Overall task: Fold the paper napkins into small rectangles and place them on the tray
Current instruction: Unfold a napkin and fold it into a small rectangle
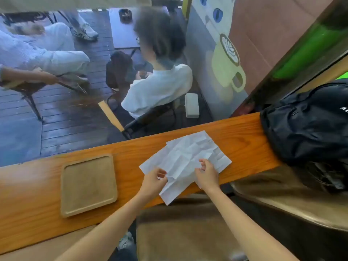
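1. Your left hand (153, 180) pinches the near-left edge of the napkins (185, 159), thumb and fingers curled round the paper where it juts past the front edge of the counter (235, 142).
2. Your right hand (206, 175) rests on the napkins' right part with its fingers bent. It seems to hold a fold of paper in its grip, though the fingertips are too small to read surely.
3. The napkins are white, creased and unfolded. At least two sheets lie stacked and skewed, so one corner pokes out at the far side and another at the right.
4. The stack lies flat on the counter between your hands. Its near corner hangs over the front edge towards you.
5. The tray (88, 185) sits on the counter to the left of the napkins, apart from them. It is a tan square with rounded corners and a low rim, and nothing lies in it.
6. A black backpack (308, 125) rests on the counter's right end, well apart from the napkins.
7. Beyond the counter's far edge, a person in a white shirt (160, 87) sits on a chair with their back to you, over a dark plank floor (71, 113).
8. A painted yellow cup (226, 66) shows on the wall to the right of that person.
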